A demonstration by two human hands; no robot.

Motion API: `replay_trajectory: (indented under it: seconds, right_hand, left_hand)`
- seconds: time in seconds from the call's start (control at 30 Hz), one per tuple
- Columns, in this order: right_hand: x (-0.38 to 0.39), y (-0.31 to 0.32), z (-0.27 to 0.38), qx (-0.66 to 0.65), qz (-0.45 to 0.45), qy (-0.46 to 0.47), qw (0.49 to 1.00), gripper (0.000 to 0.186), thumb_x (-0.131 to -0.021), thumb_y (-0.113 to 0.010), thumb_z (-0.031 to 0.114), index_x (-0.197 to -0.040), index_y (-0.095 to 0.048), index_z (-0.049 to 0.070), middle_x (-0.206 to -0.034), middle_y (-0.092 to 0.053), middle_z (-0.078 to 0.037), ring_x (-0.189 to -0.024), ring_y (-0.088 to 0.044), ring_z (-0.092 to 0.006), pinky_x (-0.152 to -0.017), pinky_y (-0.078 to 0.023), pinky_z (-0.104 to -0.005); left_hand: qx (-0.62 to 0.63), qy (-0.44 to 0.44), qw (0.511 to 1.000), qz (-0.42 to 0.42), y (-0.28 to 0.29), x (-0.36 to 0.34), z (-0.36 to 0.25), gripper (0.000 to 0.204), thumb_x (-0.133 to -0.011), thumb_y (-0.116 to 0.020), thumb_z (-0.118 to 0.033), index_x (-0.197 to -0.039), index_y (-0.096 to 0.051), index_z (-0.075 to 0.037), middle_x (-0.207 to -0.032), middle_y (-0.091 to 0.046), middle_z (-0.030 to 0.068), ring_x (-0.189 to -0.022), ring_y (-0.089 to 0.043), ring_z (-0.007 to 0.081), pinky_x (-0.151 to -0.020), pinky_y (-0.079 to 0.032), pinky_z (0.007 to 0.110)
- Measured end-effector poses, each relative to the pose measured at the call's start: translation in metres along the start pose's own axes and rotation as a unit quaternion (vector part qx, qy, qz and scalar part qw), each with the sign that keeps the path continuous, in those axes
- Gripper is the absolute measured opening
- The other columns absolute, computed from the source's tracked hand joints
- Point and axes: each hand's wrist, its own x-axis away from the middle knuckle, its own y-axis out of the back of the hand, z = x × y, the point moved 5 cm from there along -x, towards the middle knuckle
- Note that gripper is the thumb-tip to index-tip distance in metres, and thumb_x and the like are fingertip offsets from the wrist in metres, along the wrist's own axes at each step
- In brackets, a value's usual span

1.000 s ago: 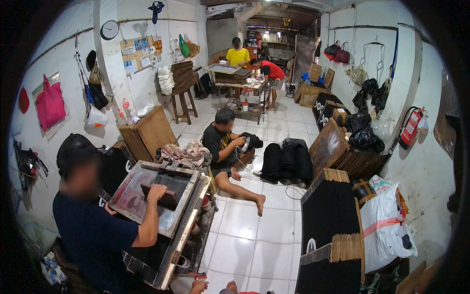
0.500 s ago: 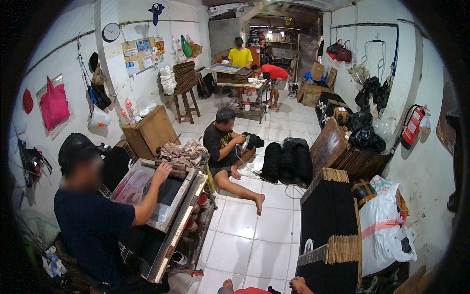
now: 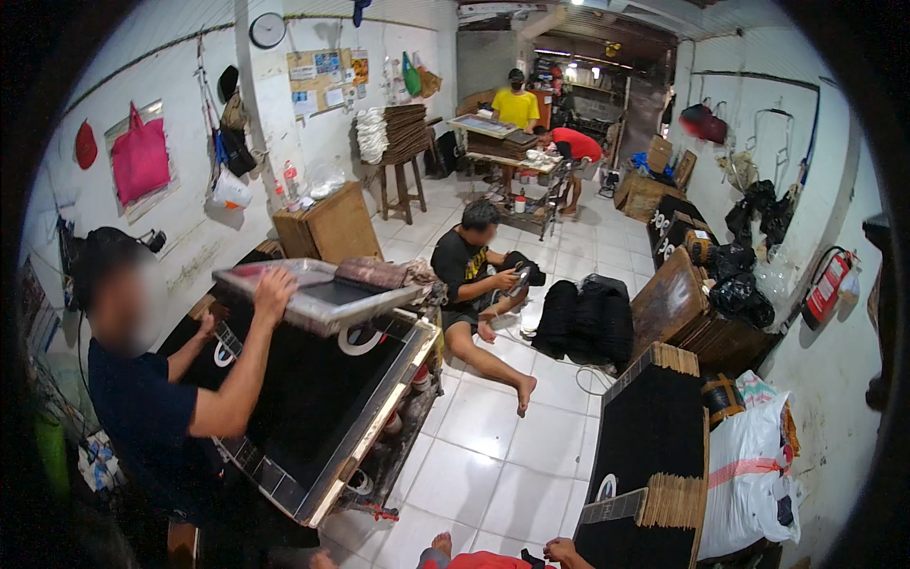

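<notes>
My right hand (image 3: 561,551) shows at the lower edge, its fingers curled in beside a small black piece (image 3: 533,559); whether it grips that is not plain. Red cloth (image 3: 488,561) lies over my lap, with a bare foot (image 3: 442,543) to its left. My left hand does not show. Just right of my right hand stands a stack of boards covered in black fabric (image 3: 649,427), with white printed shapes. At the left, a co-worker's hand (image 3: 275,294) holds up a silkscreen frame (image 3: 332,303) above a printing table bearing black fabric (image 3: 303,389).
A seated person (image 3: 469,256) handles a round tool ahead, by black bundled fabric (image 3: 583,322). White sacks (image 3: 754,474) lean at right, below a fire extinguisher (image 3: 827,287). Two people work at a far table (image 3: 531,166). White floor tiles (image 3: 455,427) run between.
My view has swung left, so the room sits farther right. The co-worker has raised the silkscreen frame off the table, uncovering black fabric with a white ring. My right hand stays low.
</notes>
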Motion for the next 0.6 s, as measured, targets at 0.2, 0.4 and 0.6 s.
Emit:
replay_trajectory:
  seconds: [0.2,0.4,0.6]
  right_hand:
    - [0.009,-0.098,0.131,0.196,0.131,0.149,0.960,0.026,-0.081,-0.060,0.015,-0.100,-0.061,-0.003,-0.079,-0.066,-0.012,-0.067,-0.062,-0.0177,-0.060,-0.050,-0.0292]
    - [0.050,-0.282,0.331,0.102,0.257,0.252,0.927,0.033,-0.077,-0.063,0.008,-0.107,-0.057,-0.005,-0.080,-0.064,-0.012,-0.065,-0.060,-0.0150,-0.059,-0.049,-0.0266]
    - [0.058,-0.424,0.482,-0.390,0.410,0.065,0.822,0.043,-0.082,-0.067,0.023,-0.115,-0.045,0.004,-0.098,-0.060,-0.008,-0.088,-0.060,-0.0216,-0.083,-0.047,-0.0406]
  left_hand:
    - [0.091,-0.013,0.989,0.116,-0.042,-0.007,-0.128,0.017,-0.077,-0.062,-0.021,-0.089,-0.057,-0.010,-0.081,-0.056,0.0035,-0.078,-0.054,0.0172,-0.078,-0.041,0.042]
    - [0.185,0.030,0.982,0.020,-0.030,0.010,-0.175,0.016,-0.072,-0.068,-0.009,-0.066,-0.054,-0.009,-0.056,-0.049,0.0014,-0.041,-0.041,0.0105,-0.035,-0.027,0.023]
    - [0.151,-0.043,0.976,0.149,-0.021,0.058,-0.224,0.012,-0.079,-0.066,-0.010,-0.074,-0.056,-0.008,-0.061,-0.052,0.0007,-0.047,-0.045,0.0101,-0.042,-0.031,0.022]
